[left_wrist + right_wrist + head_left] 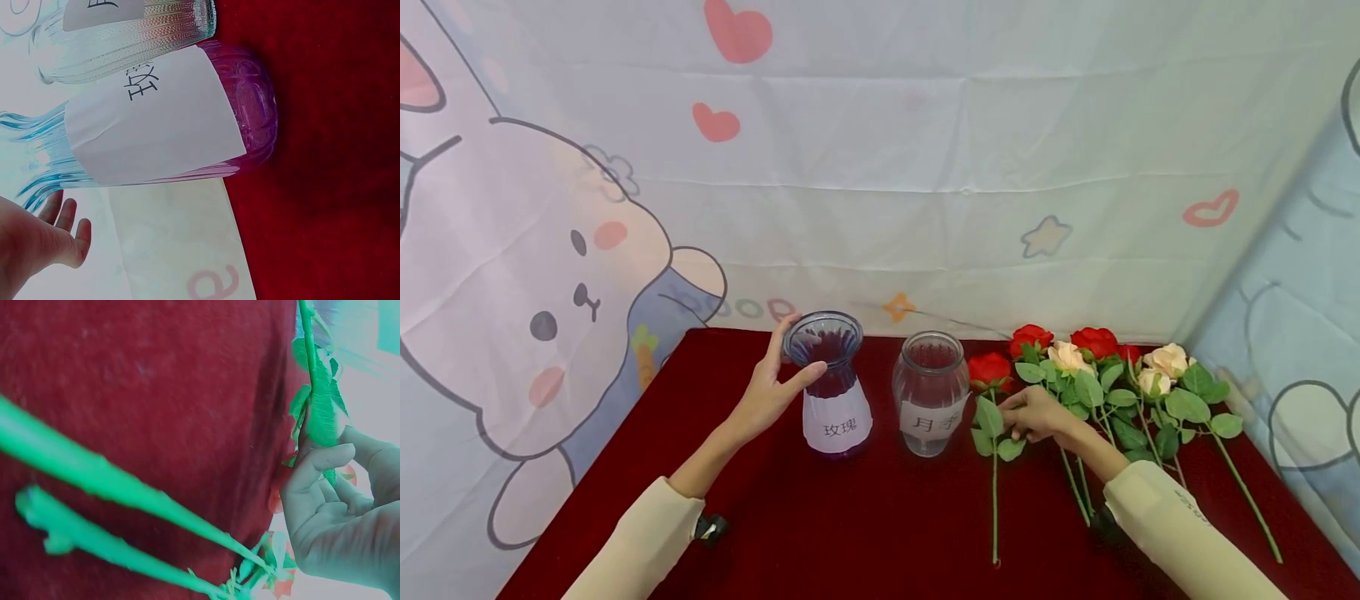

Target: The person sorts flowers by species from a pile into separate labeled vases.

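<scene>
A blue-purple flared glass vase (831, 379) with a white paper label stands upright on the left. My left hand (767, 400) holds its rim, thumb at the front and fingers on the far left side; in the left wrist view, several fingers (81, 240) of that hand show beside the neck. To the right, my right hand (1037, 414) pinches a single red rose (990, 369) high on its stem, among the leaves. The bare lower stem (995, 508) points toward me. In the right wrist view, a leaf (324, 412) partly covers the pinching fingertips.
A clear glass jar (931, 375) with a white label stands between the vase and the rose. Several red roses (1093, 342) and cream roses (1167, 361) lie on the right of the red cloth (850, 533). A printed curtain (865, 208) hangs behind.
</scene>
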Demonstrator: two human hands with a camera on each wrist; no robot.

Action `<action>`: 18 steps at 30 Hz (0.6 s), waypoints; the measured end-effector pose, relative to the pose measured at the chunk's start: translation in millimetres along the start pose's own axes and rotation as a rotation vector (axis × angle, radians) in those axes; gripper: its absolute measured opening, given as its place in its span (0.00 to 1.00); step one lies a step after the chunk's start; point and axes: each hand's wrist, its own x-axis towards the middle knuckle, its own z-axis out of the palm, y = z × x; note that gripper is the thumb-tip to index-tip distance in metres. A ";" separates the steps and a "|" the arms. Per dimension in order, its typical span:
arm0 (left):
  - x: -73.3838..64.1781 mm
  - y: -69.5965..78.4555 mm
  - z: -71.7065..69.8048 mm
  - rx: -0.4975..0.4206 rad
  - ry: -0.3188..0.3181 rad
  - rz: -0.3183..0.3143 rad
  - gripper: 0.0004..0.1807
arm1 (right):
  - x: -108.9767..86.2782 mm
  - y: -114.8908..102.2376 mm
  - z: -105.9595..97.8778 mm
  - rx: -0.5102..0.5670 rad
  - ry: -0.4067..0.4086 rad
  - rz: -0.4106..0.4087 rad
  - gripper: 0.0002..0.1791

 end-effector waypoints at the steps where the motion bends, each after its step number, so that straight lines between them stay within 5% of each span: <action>1: 0.4 0.2 -0.1 -0.001 0.000 0.000 0.42 | -1.0 -1.5 -2.5 -0.004 0.002 0.001 0.22; 18: -2.2 3.0 -4.9 0.027 -0.022 -0.035 0.44 | -33.5 -16.5 -49.1 0.023 0.035 -0.041 0.30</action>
